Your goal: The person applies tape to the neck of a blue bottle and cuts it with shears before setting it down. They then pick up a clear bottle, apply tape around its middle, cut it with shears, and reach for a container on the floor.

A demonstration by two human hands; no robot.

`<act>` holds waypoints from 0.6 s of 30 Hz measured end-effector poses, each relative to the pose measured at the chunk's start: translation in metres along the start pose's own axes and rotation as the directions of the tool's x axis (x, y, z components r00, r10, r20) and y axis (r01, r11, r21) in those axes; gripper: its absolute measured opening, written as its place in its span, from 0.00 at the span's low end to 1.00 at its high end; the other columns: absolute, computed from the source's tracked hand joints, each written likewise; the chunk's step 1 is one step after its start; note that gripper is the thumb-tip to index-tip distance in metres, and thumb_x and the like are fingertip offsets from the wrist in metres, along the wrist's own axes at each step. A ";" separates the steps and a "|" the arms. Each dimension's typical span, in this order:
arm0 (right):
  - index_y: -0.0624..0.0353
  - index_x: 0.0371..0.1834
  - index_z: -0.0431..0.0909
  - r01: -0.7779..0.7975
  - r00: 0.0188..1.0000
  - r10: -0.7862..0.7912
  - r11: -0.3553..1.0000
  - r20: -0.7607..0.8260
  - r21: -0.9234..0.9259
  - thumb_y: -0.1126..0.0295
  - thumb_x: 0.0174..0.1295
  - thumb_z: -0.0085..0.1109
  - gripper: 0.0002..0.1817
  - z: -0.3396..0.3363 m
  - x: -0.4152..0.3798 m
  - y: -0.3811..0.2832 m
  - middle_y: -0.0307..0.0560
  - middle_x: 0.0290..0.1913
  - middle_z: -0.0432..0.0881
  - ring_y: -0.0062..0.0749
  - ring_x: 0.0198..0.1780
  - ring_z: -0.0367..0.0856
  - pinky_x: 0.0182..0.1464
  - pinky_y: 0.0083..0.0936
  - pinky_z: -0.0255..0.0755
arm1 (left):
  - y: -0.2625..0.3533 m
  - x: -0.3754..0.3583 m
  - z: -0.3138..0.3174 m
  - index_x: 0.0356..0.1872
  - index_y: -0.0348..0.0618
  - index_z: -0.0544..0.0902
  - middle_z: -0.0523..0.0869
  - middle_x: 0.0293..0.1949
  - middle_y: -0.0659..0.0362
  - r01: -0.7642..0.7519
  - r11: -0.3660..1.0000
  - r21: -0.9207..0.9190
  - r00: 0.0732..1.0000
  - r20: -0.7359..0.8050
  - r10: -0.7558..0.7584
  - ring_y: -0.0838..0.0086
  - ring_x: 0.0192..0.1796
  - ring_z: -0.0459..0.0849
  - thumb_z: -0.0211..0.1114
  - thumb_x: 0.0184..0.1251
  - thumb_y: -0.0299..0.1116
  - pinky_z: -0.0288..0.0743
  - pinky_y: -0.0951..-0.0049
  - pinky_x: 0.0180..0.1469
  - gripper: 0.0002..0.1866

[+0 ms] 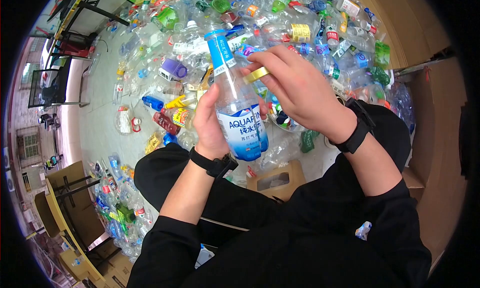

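Note:
A clear plastic Aquafina bottle (242, 130) with a blue and white label is tilted slightly in front of me, its blue-wrapped neck pointing away. My left hand (207, 125) is wrapped around the bottle's body, with fingertips showing on its far side. Beside the neck, my right hand (306, 90) pinches a shiny yellow-gold bottle cap (257, 75) between thumb and fingers. Behind the right wrist, a round container of colourful bottle caps (281, 117) is partly hidden.
A large heap of empty plastic bottles (195, 35) spreads over the floor ahead. More bottles (122, 208) lie at the lower left, near a yellow-edged frame (75, 228). Cardboard (435, 153) stands along the right. Between my legs sits a brown cardboard box (285, 180) with a window.

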State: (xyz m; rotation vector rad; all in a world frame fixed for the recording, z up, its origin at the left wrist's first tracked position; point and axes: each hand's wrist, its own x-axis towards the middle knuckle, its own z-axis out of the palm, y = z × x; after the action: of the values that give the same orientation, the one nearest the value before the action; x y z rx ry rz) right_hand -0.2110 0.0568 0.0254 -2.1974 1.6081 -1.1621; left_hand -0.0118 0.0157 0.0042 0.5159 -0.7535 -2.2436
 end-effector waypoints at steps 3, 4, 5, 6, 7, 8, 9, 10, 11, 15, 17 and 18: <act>0.58 0.60 0.77 -0.008 1.000 0.008 1.000 0.012 -0.030 0.71 0.69 0.61 0.17 0.001 -0.002 -0.001 0.52 0.48 0.79 0.53 0.48 0.83 0.48 0.42 0.78 | -0.001 -0.001 -0.003 0.71 0.40 0.70 0.84 0.57 0.45 0.013 1.000 -0.020 0.999 0.048 -0.012 0.58 0.42 0.89 0.50 0.76 0.62 0.83 0.59 0.48 0.37; 0.58 0.60 0.77 -0.016 1.000 0.017 0.999 0.018 -0.040 0.71 0.69 0.61 0.17 0.001 -0.002 -0.001 0.51 0.48 0.79 0.52 0.48 0.83 0.47 0.42 0.78 | 0.000 -0.001 -0.005 0.71 0.40 0.70 0.84 0.57 0.45 0.015 1.000 -0.021 0.999 0.046 -0.014 0.58 0.42 0.89 0.50 0.76 0.62 0.83 0.59 0.48 0.37; 0.58 0.60 0.77 -0.018 1.000 0.019 0.999 0.018 -0.039 0.71 0.69 0.61 0.17 0.001 -0.002 -0.002 0.51 0.48 0.79 0.52 0.48 0.83 0.47 0.42 0.78 | 0.001 0.002 -0.009 0.70 0.41 0.70 0.85 0.55 0.45 0.028 0.999 -0.016 0.995 0.092 -0.027 0.58 0.43 0.89 0.50 0.76 0.62 0.83 0.59 0.48 0.37; 0.57 0.60 0.78 -0.006 1.000 0.007 0.998 0.021 -0.060 0.70 0.69 0.62 0.17 0.001 -0.003 -0.002 0.51 0.48 0.79 0.52 0.47 0.83 0.47 0.41 0.78 | 0.002 0.003 -0.009 0.70 0.41 0.70 0.86 0.52 0.45 0.042 0.999 -0.010 0.990 0.137 -0.041 0.58 0.43 0.89 0.49 0.76 0.63 0.83 0.59 0.48 0.37; 0.56 0.60 0.78 0.005 1.000 -0.003 0.997 0.023 -0.080 0.70 0.69 0.62 0.17 0.002 -0.004 -0.003 0.51 0.48 0.80 0.51 0.47 0.83 0.47 0.40 0.78 | 0.001 0.002 -0.006 0.70 0.41 0.70 0.86 0.52 0.45 0.045 0.999 -0.011 0.990 0.135 -0.043 0.58 0.43 0.89 0.49 0.76 0.63 0.83 0.59 0.48 0.37; 0.56 0.60 0.78 0.003 1.000 -0.001 0.997 0.024 -0.080 0.70 0.69 0.62 0.17 0.001 -0.005 -0.004 0.51 0.48 0.80 0.51 0.47 0.83 0.47 0.40 0.78 | 0.000 0.002 -0.001 0.69 0.42 0.71 0.86 0.48 0.46 0.028 1.000 -0.001 0.998 0.059 -0.028 0.57 0.42 0.88 0.48 0.76 0.64 0.82 0.59 0.47 0.37; 0.56 0.60 0.78 0.003 0.999 -0.001 0.997 0.035 -0.076 0.68 0.68 0.63 0.18 0.001 -0.005 -0.005 0.51 0.48 0.80 0.51 0.47 0.83 0.46 0.41 0.78 | -0.001 0.002 0.004 0.67 0.43 0.72 0.85 0.44 0.47 0.013 1.000 0.009 1.000 -0.018 -0.013 0.57 0.42 0.86 0.47 0.75 0.65 0.80 0.59 0.47 0.37; 0.55 0.60 0.78 0.002 0.999 0.001 0.997 0.047 -0.071 0.67 0.68 0.64 0.18 0.001 -0.007 -0.007 0.51 0.47 0.80 0.51 0.46 0.84 0.46 0.41 0.78 | -0.001 0.002 0.005 0.67 0.43 0.72 0.85 0.44 0.47 0.017 1.000 0.008 1.000 -0.020 -0.017 0.57 0.42 0.86 0.47 0.75 0.65 0.80 0.59 0.47 0.37; 0.55 0.60 0.78 -0.003 0.999 0.006 0.998 0.050 -0.069 0.67 0.68 0.64 0.18 0.001 -0.008 -0.006 0.51 0.47 0.80 0.51 0.46 0.84 0.46 0.41 0.78 | -0.001 0.003 0.006 0.67 0.42 0.72 0.86 0.45 0.46 0.006 0.999 0.046 1.000 -0.013 -0.005 0.57 0.43 0.87 0.47 0.76 0.65 0.81 0.59 0.48 0.37; 0.55 0.60 0.78 -0.016 0.999 0.018 0.998 0.036 -0.068 0.66 0.68 0.64 0.18 -0.001 -0.011 0.000 0.52 0.47 0.80 0.51 0.46 0.84 0.46 0.41 0.79 | -0.002 0.004 0.007 0.67 0.40 0.72 0.87 0.47 0.45 -0.016 0.992 0.123 1.000 0.000 0.016 0.56 0.46 0.88 0.47 0.76 0.64 0.81 0.58 0.53 0.37; 0.55 0.60 0.78 -0.031 0.999 0.033 0.998 0.021 -0.059 0.65 0.68 0.65 0.19 -0.003 -0.014 0.004 0.52 0.47 0.81 0.52 0.46 0.84 0.47 0.42 0.79 | 0.000 0.005 -0.001 0.67 0.39 0.73 0.86 0.52 0.44 0.000 0.995 0.101 0.998 0.056 -0.006 0.54 0.50 0.88 0.47 0.76 0.63 0.81 0.55 0.56 0.36; 0.56 0.60 0.78 -0.039 0.999 0.037 0.998 -0.032 -0.052 0.64 0.68 0.65 0.19 -0.006 -0.015 0.008 0.53 0.48 0.82 0.53 0.46 0.84 0.47 0.43 0.79 | 0.001 0.004 0.002 0.67 0.38 0.73 0.85 0.53 0.43 -0.003 1.000 0.023 0.999 0.035 0.002 0.53 0.52 0.88 0.48 0.77 0.62 0.81 0.53 0.58 0.36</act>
State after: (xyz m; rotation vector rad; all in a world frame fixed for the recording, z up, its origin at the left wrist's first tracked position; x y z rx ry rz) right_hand -0.2224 0.0690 0.0180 -2.1806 1.7040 -1.1617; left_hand -0.0154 0.0128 0.0053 0.4875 -0.7983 -2.2494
